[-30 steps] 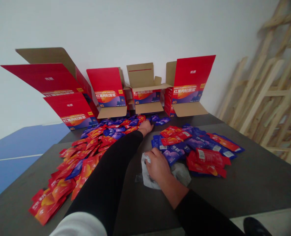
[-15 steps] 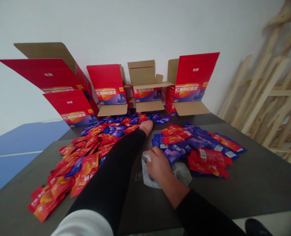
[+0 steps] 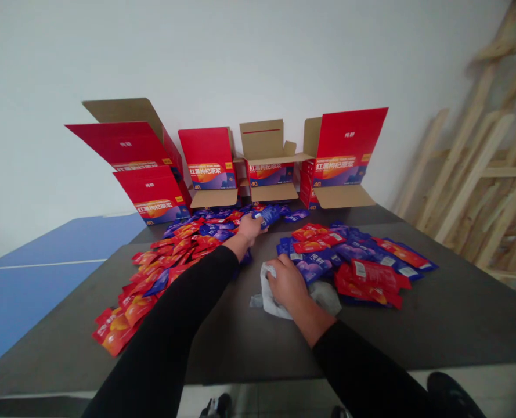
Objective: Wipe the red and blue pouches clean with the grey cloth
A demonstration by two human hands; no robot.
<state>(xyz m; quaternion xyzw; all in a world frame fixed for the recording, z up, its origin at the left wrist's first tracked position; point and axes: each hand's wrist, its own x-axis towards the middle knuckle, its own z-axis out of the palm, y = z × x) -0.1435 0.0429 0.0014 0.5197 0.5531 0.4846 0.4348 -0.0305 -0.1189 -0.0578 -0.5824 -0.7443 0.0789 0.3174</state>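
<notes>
My left hand (image 3: pixel 249 227) reaches to the back of the pile and grips a blue pouch (image 3: pixel 270 215) just above the table. Under and beside that forearm spreads a loose pile of red and blue pouches (image 3: pixel 183 247). Closer to me, my right hand (image 3: pixel 289 283) is closed on a crumpled whitish cloth (image 3: pixel 270 299), which rests on the dark table. Right of this hand lies a second heap, with blue pouches (image 3: pixel 314 264) and red pouches (image 3: pixel 371 281) stacked loosely. More greyish crumpled material (image 3: pixel 326 297) shows behind the right wrist.
Along the back stand several red cartons with raised flaps, among them a left carton (image 3: pixel 153 197), a middle carton (image 3: pixel 270 174) and a right carton (image 3: pixel 340 168). A wooden frame (image 3: pixel 475 174) leans on the wall at right. A blue table (image 3: pixel 66 249) adjoins at left.
My left hand has drawn back slightly toward me and left, lifting a blue pouch from the pile's far end. My right hand stays on the cloth. The view has shifted a little.
</notes>
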